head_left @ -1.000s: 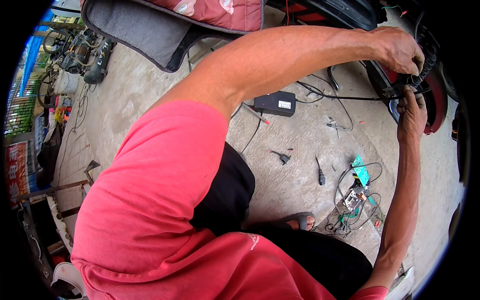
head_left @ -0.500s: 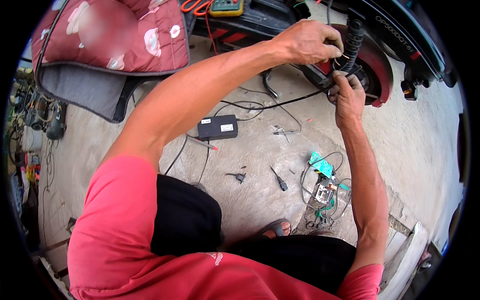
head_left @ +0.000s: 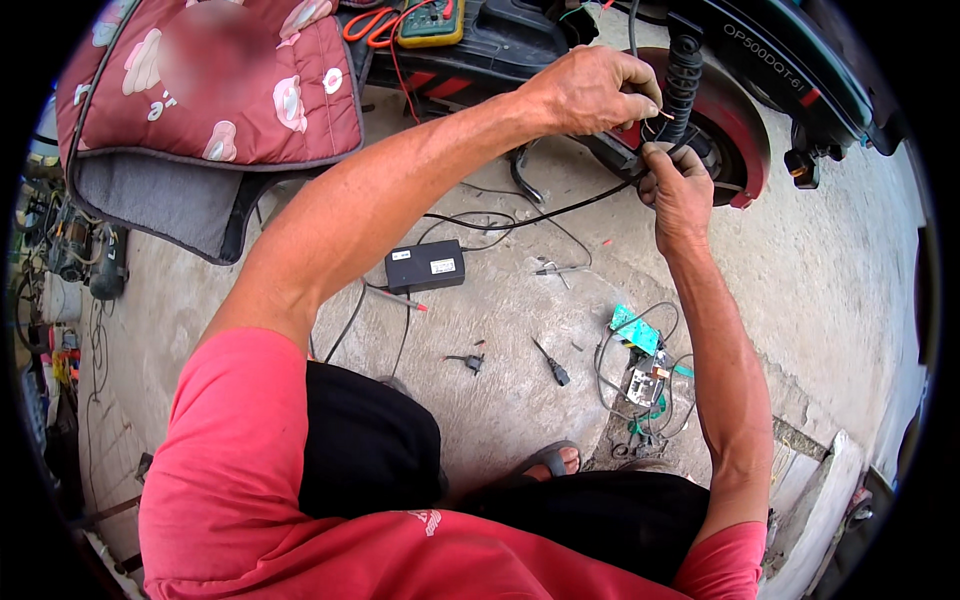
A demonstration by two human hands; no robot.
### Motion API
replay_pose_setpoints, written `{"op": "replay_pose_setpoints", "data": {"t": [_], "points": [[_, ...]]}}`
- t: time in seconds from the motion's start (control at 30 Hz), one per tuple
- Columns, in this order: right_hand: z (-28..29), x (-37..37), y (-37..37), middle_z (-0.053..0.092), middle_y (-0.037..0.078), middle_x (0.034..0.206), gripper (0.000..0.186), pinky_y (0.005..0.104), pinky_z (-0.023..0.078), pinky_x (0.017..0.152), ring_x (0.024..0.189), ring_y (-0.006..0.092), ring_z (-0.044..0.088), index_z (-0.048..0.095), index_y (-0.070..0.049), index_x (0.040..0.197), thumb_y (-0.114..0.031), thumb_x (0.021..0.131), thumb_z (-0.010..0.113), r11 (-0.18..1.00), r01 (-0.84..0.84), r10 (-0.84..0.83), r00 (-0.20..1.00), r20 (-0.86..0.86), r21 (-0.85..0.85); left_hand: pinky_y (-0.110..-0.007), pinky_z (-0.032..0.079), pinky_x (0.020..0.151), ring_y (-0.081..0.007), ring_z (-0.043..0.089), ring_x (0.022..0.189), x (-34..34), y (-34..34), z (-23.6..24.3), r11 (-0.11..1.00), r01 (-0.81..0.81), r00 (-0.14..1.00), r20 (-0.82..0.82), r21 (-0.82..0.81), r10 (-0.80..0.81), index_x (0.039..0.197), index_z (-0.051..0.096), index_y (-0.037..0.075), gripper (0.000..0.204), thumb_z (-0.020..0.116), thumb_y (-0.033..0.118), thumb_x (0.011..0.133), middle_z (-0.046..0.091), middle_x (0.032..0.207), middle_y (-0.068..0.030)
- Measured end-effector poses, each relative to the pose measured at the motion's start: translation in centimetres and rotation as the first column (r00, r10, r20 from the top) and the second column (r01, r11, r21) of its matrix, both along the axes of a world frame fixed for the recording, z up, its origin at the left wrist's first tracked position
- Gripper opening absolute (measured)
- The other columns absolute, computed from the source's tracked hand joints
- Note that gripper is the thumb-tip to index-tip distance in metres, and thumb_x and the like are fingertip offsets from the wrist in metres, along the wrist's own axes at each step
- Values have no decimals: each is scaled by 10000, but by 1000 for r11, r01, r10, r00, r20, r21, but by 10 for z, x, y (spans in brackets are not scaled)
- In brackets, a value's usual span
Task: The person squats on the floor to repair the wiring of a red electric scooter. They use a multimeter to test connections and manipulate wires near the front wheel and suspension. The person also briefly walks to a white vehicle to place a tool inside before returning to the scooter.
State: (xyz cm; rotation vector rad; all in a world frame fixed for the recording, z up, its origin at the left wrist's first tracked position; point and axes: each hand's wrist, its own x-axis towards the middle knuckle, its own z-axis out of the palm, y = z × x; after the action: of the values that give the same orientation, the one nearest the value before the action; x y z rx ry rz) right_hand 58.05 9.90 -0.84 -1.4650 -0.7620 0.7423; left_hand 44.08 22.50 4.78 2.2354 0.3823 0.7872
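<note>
Beside the shock absorber [head_left: 683, 82] of a scooter, both my hands are raised close together. My left hand [head_left: 600, 92] is closed in a pinch on a grey cable [head_left: 633, 28] that comes down from above; a bare wire end pokes out past the fingertips. Just below it, my right hand [head_left: 680, 188] pinches the end of a black cable [head_left: 570, 207], with thin wires [head_left: 652, 130] sticking up toward the left hand. This black cable sags away to the left. Whether the two sets of wires touch, I cannot tell.
On the concrete lie a black power adapter [head_left: 425, 266], a red-tipped probe [head_left: 400, 299], a cut-off plug [head_left: 473, 362], another cord end [head_left: 556, 372] and an opened device with a green board [head_left: 635, 329]. A multimeter [head_left: 432, 26] rests on the scooter near a quilted red cover [head_left: 290, 100].
The view has shifted slightly, so the scene sits a little to the left. Both hands keep their pinches on the cables and stay close together.
</note>
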Motion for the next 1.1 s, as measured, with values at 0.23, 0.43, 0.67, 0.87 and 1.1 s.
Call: {"op": "replay_pose_setpoints", "data": {"t": [0.23, 0.43, 0.67, 0.87, 1.1], "points": [[-2, 0, -2, 601, -11, 701, 158, 209, 412, 477, 541, 58, 520, 653, -54, 854, -197, 825, 713, 999, 12, -14, 998, 62, 31, -279, 490, 647, -124, 608, 671, -1, -1, 3, 998, -57, 998, -38, 24, 58, 970, 706, 29, 227, 628, 204, 850, 653, 726, -63], [-6, 8, -2, 588, -26, 680, 171, 197, 389, 492, 549, 46, 513, 660, -63, 875, -219, 840, 721, 998, -39, 31, 986, 164, 45, -320, 513, 728, -218, 668, 765, 2, 10, -3, 990, -52, 997, -51, 129, 59, 955, 724, 90, 271, 628, 282, 790, 704, 831, -106], [-4, -1, 0, 576, -15, 686, 161, 198, 349, 499, 549, 45, 466, 641, -38, 922, -165, 855, 714, 994, -72, 70, 997, 25, 88, -344, 510, 777, -255, 671, 831, -3, 10, -10, 989, -111, 989, -89, 97, 119, 943, 738, 150, 273, 640, 327, 758, 710, 874, -100], [-4, 2, 0, 579, -10, 684, 158, 199, 356, 504, 553, 45, 470, 638, -33, 912, -163, 859, 710, 996, -59, 55, 997, 50, 73, -338, 507, 803, -241, 668, 870, 2, 9, -9, 988, -130, 987, -81, 87, 138, 945, 744, 175, 266, 654, 335, 753, 714, 898, -76], [0, 0, -1, 580, -13, 690, 156, 197, 359, 514, 561, 41, 473, 640, -45, 910, -170, 854, 716, 997, -42, 37, 996, 76, 63, -312, 513, 790, -207, 670, 842, 5, 9, -9, 987, -133, 988, -66, 85, 139, 953, 747, 165, 255, 661, 321, 771, 717, 891, -62]]}}
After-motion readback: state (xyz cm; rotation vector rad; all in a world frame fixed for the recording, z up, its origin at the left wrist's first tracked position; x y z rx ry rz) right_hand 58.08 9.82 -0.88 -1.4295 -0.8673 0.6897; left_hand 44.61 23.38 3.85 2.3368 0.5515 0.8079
